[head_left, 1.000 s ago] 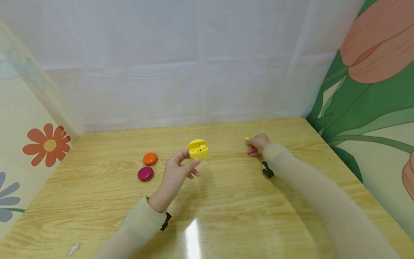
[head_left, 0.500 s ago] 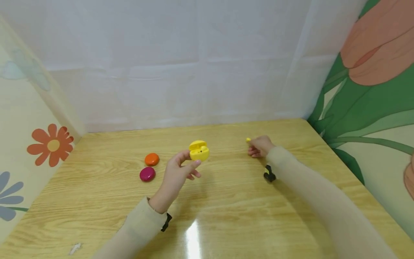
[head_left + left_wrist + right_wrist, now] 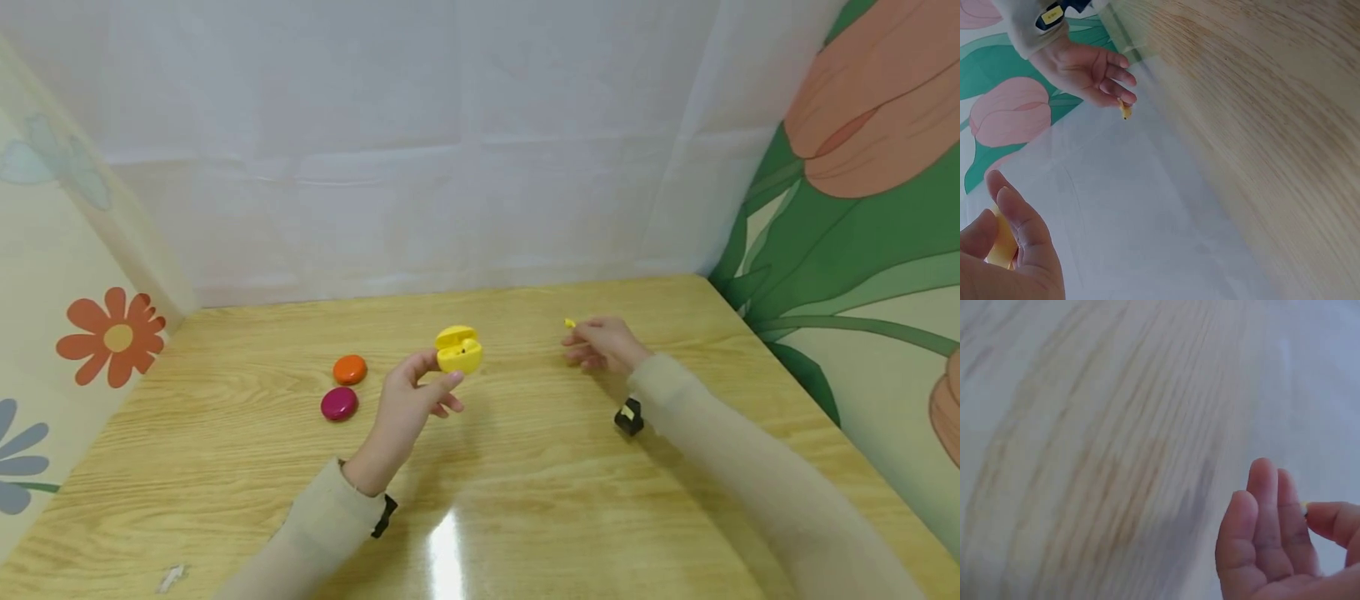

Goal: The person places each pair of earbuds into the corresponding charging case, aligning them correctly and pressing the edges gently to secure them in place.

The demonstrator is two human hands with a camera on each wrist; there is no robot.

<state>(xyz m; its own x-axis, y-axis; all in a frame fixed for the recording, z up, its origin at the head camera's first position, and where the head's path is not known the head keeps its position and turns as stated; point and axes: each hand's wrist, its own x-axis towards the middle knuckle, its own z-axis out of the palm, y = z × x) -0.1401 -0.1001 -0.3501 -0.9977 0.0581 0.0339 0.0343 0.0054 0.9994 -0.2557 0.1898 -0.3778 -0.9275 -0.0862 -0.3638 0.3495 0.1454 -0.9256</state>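
A yellow earbud case (image 3: 460,352) with its lid raised is held by my left hand (image 3: 408,404), thumb in front and fingers behind. One yellow earbud seems to sit inside it, with a dark spot beside it. To the right, my right hand (image 3: 606,342) pinches a small yellow earbud (image 3: 569,323) between thumb and forefinger, a little above the table. In the left wrist view that earbud (image 3: 1125,110) points down from the fingertips. From the right wrist, the fingers hide most of it.
An orange round case (image 3: 349,369) and a magenta round case (image 3: 339,404) lie on the wooden table (image 3: 525,500), left of my left hand. A white sheet (image 3: 360,150) hangs behind the table. Painted panels stand at both sides.
My right hand has turned slightly and its lower fingers have spread, so more of the pinched earbud shows. The left hand and the yellow case have hardly moved.
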